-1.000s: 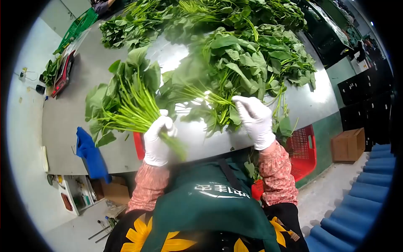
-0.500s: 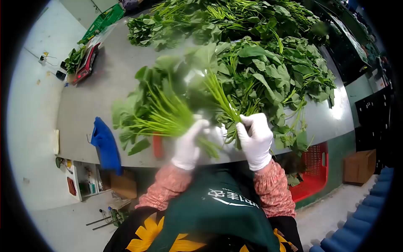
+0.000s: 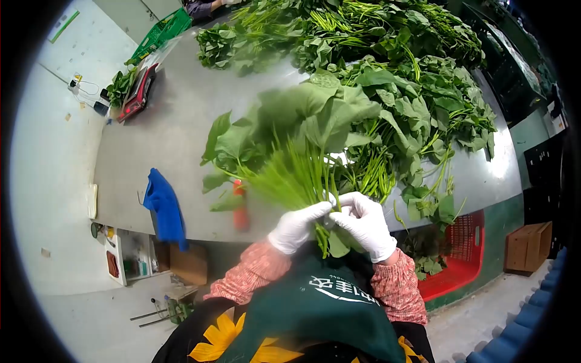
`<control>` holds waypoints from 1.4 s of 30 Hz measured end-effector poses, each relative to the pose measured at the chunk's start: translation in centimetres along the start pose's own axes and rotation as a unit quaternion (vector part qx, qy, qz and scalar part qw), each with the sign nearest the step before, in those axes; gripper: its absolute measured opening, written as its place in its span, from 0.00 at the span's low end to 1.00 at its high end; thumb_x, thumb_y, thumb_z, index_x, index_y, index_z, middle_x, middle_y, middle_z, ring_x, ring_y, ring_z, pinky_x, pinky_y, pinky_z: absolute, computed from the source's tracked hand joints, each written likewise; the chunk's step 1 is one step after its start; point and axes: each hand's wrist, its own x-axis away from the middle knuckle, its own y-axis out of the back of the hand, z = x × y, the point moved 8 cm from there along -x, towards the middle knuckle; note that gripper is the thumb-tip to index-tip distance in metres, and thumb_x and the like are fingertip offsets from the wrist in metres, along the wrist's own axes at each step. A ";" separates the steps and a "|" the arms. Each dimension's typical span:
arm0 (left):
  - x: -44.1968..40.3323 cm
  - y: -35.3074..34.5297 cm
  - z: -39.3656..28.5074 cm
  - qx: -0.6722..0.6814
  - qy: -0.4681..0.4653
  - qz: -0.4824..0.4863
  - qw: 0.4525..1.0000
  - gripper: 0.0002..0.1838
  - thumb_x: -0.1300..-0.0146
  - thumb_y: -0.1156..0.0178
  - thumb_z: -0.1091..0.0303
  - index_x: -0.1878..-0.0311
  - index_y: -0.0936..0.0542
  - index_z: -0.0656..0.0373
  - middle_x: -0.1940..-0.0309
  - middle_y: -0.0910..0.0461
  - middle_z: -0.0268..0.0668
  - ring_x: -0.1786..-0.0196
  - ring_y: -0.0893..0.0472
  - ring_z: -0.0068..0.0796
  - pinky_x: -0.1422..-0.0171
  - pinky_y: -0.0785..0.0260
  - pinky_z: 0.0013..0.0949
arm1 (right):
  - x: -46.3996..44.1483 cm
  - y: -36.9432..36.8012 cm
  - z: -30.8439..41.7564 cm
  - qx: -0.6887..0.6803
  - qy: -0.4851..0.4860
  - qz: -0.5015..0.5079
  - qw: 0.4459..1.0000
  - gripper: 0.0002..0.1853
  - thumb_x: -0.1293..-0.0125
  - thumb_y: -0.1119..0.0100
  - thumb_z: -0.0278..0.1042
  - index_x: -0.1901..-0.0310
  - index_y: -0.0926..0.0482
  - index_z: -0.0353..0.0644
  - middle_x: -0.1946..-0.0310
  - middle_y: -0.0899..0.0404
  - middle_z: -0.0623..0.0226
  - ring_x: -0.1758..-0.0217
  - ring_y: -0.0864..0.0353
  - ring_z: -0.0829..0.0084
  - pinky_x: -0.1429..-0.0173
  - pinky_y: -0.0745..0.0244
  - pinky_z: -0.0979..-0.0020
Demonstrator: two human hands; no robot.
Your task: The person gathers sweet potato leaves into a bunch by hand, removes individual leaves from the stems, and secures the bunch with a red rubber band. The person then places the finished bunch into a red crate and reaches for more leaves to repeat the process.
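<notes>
My left hand (image 3: 298, 227), in a white glove, is closed round the stems of a bunch of leafy greens (image 3: 290, 175), whose leaves fan out up and to the left, partly blurred. Touching the same stems from the right is my right hand (image 3: 365, 225), also gloved, its thumb and fingers pinched on them. Some leaf and stem ends hang below both hands, over the apron. Beyond them, a large heap of leafy greens (image 3: 417, 103) lies on the metal table (image 3: 175, 121).
A blue cloth (image 3: 163, 207) hangs over the table's front edge, and a red object (image 3: 240, 209) lies near that edge. A red-framed device (image 3: 139, 94) and green basket (image 3: 162, 34) stand back left. Below right is a red crate (image 3: 465, 257). A person's sleeve (image 3: 198, 8) shows at the top.
The separate stems in my right hand have come together with the bunch in my left hand. Both hands now meet at the stems, and the view has shifted, moving the table rightward in frame.
</notes>
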 end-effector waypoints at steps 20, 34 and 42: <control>-0.8 3.5 -8.2 0.133 -0.245 0.080 0.957 0.08 0.28 0.42 0.64 0.54 0.28 0.57 0.63 0.25 0.35 0.47 0.25 0.35 0.47 0.27 0.36 | 6.1 19.2 -3.4 0.009 0.041 -0.440 0.897 0.12 0.32 0.35 0.33 0.72 0.25 0.41 0.78 0.28 0.77 0.80 0.35 0.87 0.76 0.37 0.81; -1.1 1.9 -4.7 0.143 -0.152 0.041 0.977 0.09 0.30 0.40 0.66 0.50 0.25 0.56 0.60 0.19 0.40 0.49 0.21 0.42 0.37 0.30 0.44 | 2.7 0.8 6.6 0.252 0.245 -0.065 0.934 0.15 0.43 0.29 0.29 0.53 0.16 0.43 0.64 0.17 0.63 0.67 0.17 0.63 0.62 0.22 0.69; 0.8 0.4 -4.4 0.048 -0.153 0.101 0.982 0.16 0.36 0.34 0.64 0.50 0.27 0.58 0.72 0.26 0.35 0.61 0.24 0.35 0.46 0.28 0.38 | 2.5 -2.7 5.4 0.175 0.319 -0.019 0.931 0.06 0.41 0.32 0.26 0.62 0.17 0.39 0.74 0.22 0.63 0.73 0.20 0.63 0.68 0.25 0.68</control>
